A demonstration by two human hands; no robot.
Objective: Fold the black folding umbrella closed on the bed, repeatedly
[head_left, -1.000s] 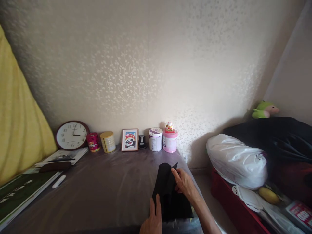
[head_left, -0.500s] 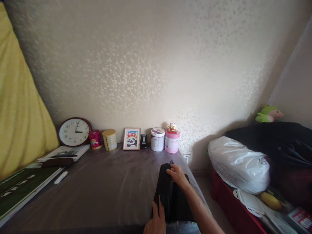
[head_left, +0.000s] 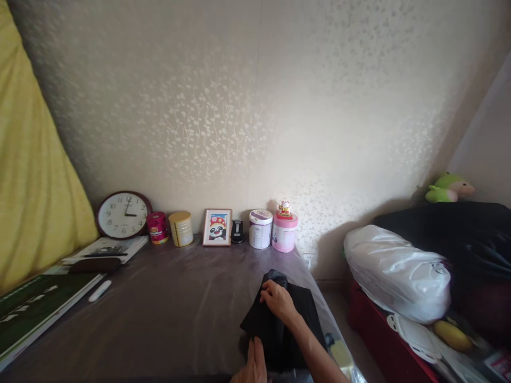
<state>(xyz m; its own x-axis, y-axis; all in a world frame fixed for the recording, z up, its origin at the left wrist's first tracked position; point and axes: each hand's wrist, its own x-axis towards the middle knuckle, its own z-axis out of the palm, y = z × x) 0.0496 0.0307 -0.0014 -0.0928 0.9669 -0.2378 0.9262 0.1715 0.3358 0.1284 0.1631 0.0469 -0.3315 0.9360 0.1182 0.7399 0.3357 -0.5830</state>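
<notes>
A black cloth item (head_left: 307, 308), perhaps a folded garment or a bag, lies near the right front corner of the covered table. My right hand (head_left: 277, 300) is on its upper part, the fingers curled closed on the fabric near a bunched dark fold. At the cloth's lower left edge rests my left hand (head_left: 253, 361), with its visible fingers stretched out flat against the fabric. Its thumb is hidden, and the bottom of the picture cuts the hand off.
Along the wall stand a clock (head_left: 124, 215), tins, a framed panda picture (head_left: 217, 227) and tubs, one topped by a lucky-cat figurine (head_left: 285, 208). Books (head_left: 43, 300) and a white device (head_left: 99, 291) lie left. Beyond the table's right edge is a stuffed white plastic bag (head_left: 397, 271).
The black cloth has gone from a raised, narrow fold to a flatter, wider spread. My right hand has moved slightly left and down with it; my left hand has shifted a little down.
</notes>
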